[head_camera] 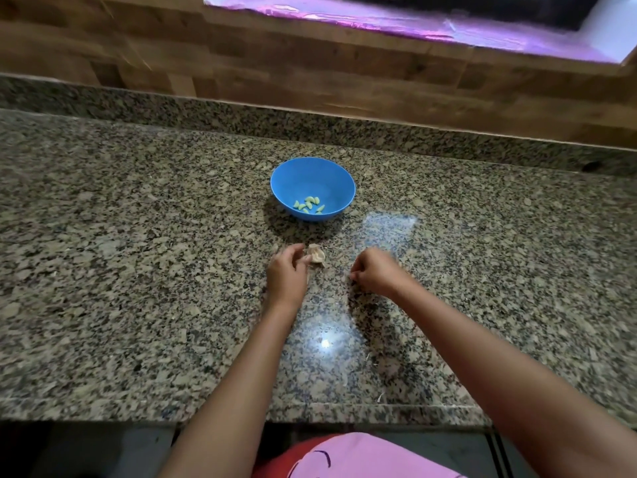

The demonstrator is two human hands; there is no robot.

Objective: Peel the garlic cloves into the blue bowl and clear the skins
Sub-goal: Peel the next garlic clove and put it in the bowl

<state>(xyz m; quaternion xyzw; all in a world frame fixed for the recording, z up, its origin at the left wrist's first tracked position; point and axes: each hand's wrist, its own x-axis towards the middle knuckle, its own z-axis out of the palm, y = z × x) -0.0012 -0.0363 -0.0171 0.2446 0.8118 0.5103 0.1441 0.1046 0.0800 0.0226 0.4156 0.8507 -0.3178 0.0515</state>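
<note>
A blue bowl [312,174] stands on the granite counter and holds several peeled garlic cloves [309,204]. Just in front of it lies a small clump of pale garlic skins [316,254]. My left hand [286,272] rests beside the clump with curled fingers, its fingertips touching the skins. My right hand [375,272] hovers low over the counter to the right, fingers curled and thumb against fingertips. It is blurred, and whether it pinches a scrap of skin cannot be made out.
The speckled granite counter [138,270] runs wide to both sides, with its front edge near my body. A few tiny skin flecks [381,396] lie near that edge. A low granite upstand and a wooden wall stand behind the bowl.
</note>
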